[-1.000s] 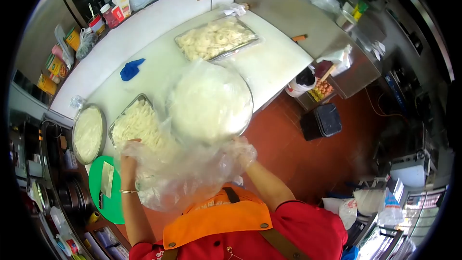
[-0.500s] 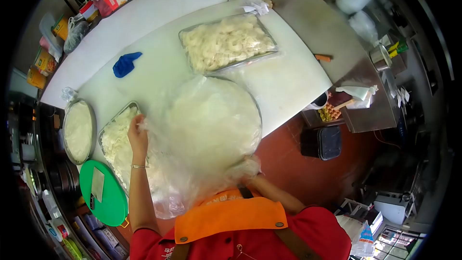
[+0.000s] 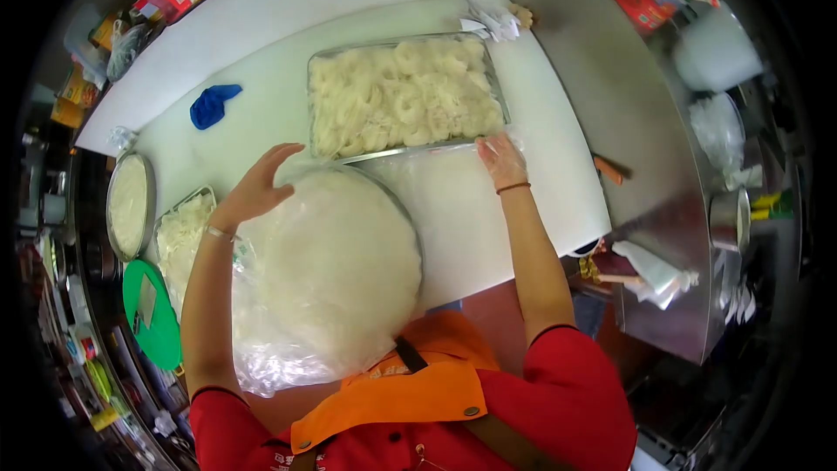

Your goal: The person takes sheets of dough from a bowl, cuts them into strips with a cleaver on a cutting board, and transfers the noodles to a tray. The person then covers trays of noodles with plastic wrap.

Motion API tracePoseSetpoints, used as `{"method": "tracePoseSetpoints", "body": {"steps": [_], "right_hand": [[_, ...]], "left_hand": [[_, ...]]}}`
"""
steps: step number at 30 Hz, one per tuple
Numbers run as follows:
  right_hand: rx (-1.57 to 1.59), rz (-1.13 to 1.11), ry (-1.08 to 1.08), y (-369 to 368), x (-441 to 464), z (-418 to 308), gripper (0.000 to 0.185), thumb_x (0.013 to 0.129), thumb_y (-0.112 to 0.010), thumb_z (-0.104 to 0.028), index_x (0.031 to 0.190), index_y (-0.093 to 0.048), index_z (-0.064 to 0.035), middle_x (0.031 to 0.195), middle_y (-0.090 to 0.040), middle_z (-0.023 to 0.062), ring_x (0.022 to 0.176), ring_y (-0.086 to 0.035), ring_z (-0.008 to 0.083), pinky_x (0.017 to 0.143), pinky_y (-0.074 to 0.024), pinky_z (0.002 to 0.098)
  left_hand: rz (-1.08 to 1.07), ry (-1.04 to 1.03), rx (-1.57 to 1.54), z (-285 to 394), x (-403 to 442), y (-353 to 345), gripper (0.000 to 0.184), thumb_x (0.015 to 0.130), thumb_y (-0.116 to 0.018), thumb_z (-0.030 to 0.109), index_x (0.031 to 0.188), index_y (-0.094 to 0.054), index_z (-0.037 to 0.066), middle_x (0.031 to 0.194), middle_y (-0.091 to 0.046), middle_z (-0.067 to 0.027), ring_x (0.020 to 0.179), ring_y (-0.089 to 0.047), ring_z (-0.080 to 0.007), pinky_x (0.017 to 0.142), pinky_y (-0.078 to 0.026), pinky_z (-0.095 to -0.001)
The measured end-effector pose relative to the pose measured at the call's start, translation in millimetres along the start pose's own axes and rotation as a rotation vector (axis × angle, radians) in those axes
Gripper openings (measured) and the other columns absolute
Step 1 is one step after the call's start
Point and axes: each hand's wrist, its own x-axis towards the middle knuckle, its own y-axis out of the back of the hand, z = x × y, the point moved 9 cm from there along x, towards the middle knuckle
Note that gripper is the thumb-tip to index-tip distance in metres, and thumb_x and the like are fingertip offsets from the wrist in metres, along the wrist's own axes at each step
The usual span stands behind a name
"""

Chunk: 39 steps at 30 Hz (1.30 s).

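Note:
My left hand [image 3: 259,187] is open, fingers spread, over the upper left edge of a large round tray covered with clear plastic film [image 3: 288,353]. Pale, flat white stuff [image 3: 344,253] shows through the film. In a thin clear glove, my right hand [image 3: 502,163] has its fingers bent on the near right corner of a rectangular metal tray [image 3: 375,155]. Coils of pale noodles [image 3: 401,96] fill that tray, with clear film at its near edge. A smaller tray of white strips [image 3: 181,240] lies left of my left forearm.
A round pan [image 3: 129,208] and a green lid-like disc [image 3: 161,336] with a flat scraper [image 3: 146,301] are at the left. A blue cloth [image 3: 212,105] lies on the white table. Crumpled white plastic [image 3: 493,17] sits at the back, beside the steel counter [image 3: 584,61].
My right hand has moved from the round tray's near edge to the noodle tray's corner. My left hand has let go of the film and moved up. The view has shifted.

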Motion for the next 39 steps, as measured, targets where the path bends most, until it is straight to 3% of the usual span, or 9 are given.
{"method": "tracePoseSetpoints", "body": {"steps": [9,15,24,27,30,33,34,37,39], "right_hand": [[0.320,0.098,-0.224,-1,58,-5,0.014,0.097,-0.062,-0.022,0.094,-0.058,-0.0097,0.065,-0.049,-0.0028,0.053,-0.048,0.0097,0.045,-0.0419,0.0238],[0.270,0.010,-0.325,-12,17,-14,0.027,0.102,-0.053,-0.027,0.077,-0.048,-0.0167,0.056,-0.032,-0.0044,0.043,-0.029,0.0083,0.039,-0.0228,0.0240],[0.118,-0.063,-0.274,32,16,-1,0.044,0.105,-0.046,-0.033,0.064,-0.035,-0.0182,0.052,-0.027,-0.0032,0.039,-0.024,0.0104,0.036,-0.0180,0.0268],[0.123,0.020,-0.319,56,11,7,0.042,0.105,-0.046,-0.033,0.066,-0.038,-0.0182,0.052,-0.028,-0.0039,0.040,-0.025,0.0098,0.036,-0.0201,0.0262],[0.083,0.075,-0.381,87,17,27,0.030,0.102,-0.054,-0.026,0.074,-0.054,-0.0143,0.055,-0.037,-0.0024,0.042,-0.036,0.0095,0.034,-0.0304,0.0230],[0.062,0.353,-0.357,123,38,26,0.019,0.098,-0.060,-0.020,0.084,-0.062,-0.0085,0.065,-0.054,0.0015,0.054,-0.057,0.0144,0.046,-0.0529,0.0245],[0.090,0.296,-0.338,129,52,23,0.019,0.095,-0.064,-0.019,0.087,-0.061,-0.0035,0.080,-0.064,0.0070,0.072,-0.068,0.0214,0.065,-0.0632,0.0309],[0.085,0.068,-0.420,125,75,12,0.019,0.099,-0.058,-0.018,0.095,-0.060,0.0003,0.084,-0.065,0.0111,0.085,-0.069,0.0291,0.076,-0.0631,0.0366],[-0.059,0.116,-0.410,130,80,5,0.024,0.100,-0.056,-0.027,0.088,-0.060,-0.0062,0.078,-0.064,0.0068,0.070,-0.065,0.0211,0.059,-0.0570,0.0289]], "left_hand": [[0.099,0.328,0.663,-48,124,-123,0.035,0.080,-0.070,0.014,0.110,-0.054,0.006,0.101,-0.058,-0.0113,0.098,-0.059,-0.0277,0.077,-0.050,-0.0389],[0.081,0.183,0.579,-52,120,-109,0.022,0.075,-0.063,0.004,0.096,-0.056,0.008,0.090,-0.059,-0.0096,0.091,-0.060,-0.0284,0.072,-0.049,-0.0389],[-0.123,0.109,0.536,-25,103,-115,0.016,0.070,-0.056,0.002,0.083,-0.060,0.009,0.073,-0.063,-0.0096,0.077,-0.063,-0.0305,0.067,-0.049,-0.0438],[-0.196,0.118,0.496,-30,93,-134,0.031,0.070,-0.056,0.000,0.099,-0.063,0.009,0.078,-0.062,-0.0100,0.080,-0.063,-0.0312,0.069,-0.050,-0.0433],[-0.242,0.146,0.450,-34,93,-148,0.020,0.077,-0.057,0.005,0.096,-0.063,0.009,0.090,-0.065,-0.0111,0.087,-0.064,-0.0299,0.072,-0.051,-0.0420],[-0.192,0.156,0.411,-43,91,-155,0.023,0.082,-0.057,0.007,0.103,-0.064,0.009,0.100,-0.063,-0.0105,0.092,-0.063,-0.0298,0.075,-0.052,-0.0416],[-0.201,0.191,0.410,-53,87,-157,0.023,0.083,-0.054,0.006,0.103,-0.065,0.009,0.100,-0.063,-0.0092,0.093,-0.063,-0.0296,0.077,-0.052,-0.0416],[-0.158,0.252,0.370,-56,85,-136,0.018,0.081,-0.054,0.003,0.096,-0.063,0.006,0.095,-0.062,-0.0115,0.093,-0.061,-0.0322,0.077,-0.052,-0.0422],[-0.069,0.294,0.264,-65,77,-121,0.005,0.085,-0.054,0.006,0.087,-0.058,0.006,0.087,-0.059,-0.0125,0.086,-0.059,-0.0342,0.072,-0.048,-0.0451]]}}
